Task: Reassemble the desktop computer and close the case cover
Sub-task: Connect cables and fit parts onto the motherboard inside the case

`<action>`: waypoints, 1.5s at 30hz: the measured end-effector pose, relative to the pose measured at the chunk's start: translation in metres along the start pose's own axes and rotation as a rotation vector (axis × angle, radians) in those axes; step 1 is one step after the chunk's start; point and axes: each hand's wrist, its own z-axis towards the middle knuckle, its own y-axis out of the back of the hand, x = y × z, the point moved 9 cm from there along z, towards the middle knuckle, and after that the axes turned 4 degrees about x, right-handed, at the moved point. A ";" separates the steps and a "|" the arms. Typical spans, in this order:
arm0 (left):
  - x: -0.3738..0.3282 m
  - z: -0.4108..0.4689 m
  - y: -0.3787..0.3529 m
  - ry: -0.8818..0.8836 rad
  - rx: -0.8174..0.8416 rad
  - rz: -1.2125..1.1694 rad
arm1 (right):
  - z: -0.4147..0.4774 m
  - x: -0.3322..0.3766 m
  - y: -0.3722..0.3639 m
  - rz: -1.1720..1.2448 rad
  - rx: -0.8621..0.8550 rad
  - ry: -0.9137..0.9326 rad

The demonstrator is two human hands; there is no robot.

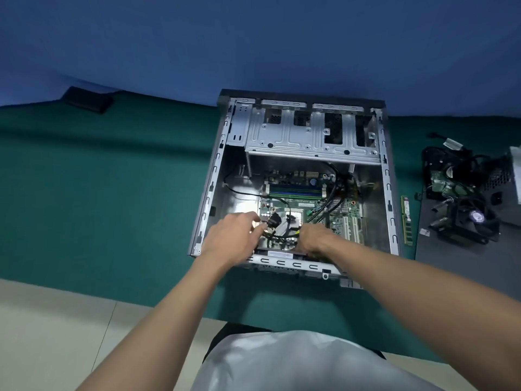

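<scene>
green cloth on the bench (112,179) is carrying the open case (390,193) at its far edge; the left hand (234,235) is pinching a black connector (273,220) over the motherboard (346,215), likely aiming for its socket; the right hand (314,238) is reaching alongside, fingers hidden, grip impossible to tell

The person wears a pale grey shirt (296,362)
</scene>
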 end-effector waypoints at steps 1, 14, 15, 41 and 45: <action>0.000 0.000 0.000 -0.004 -0.001 -0.009 | -0.002 -0.001 -0.001 -0.006 0.020 0.005; -0.005 -0.005 0.004 -0.063 -0.039 -0.020 | -0.006 0.002 -0.016 -0.053 0.165 0.063; -0.007 -0.005 0.012 -0.093 -0.091 0.019 | -0.006 0.002 -0.017 -0.088 0.169 0.072; 0.031 0.063 0.054 -0.065 -0.234 0.270 | 0.099 0.044 0.074 -0.069 -0.149 0.041; 0.032 0.065 0.052 -0.052 -0.219 0.293 | 0.105 0.046 0.074 -0.098 -0.197 0.018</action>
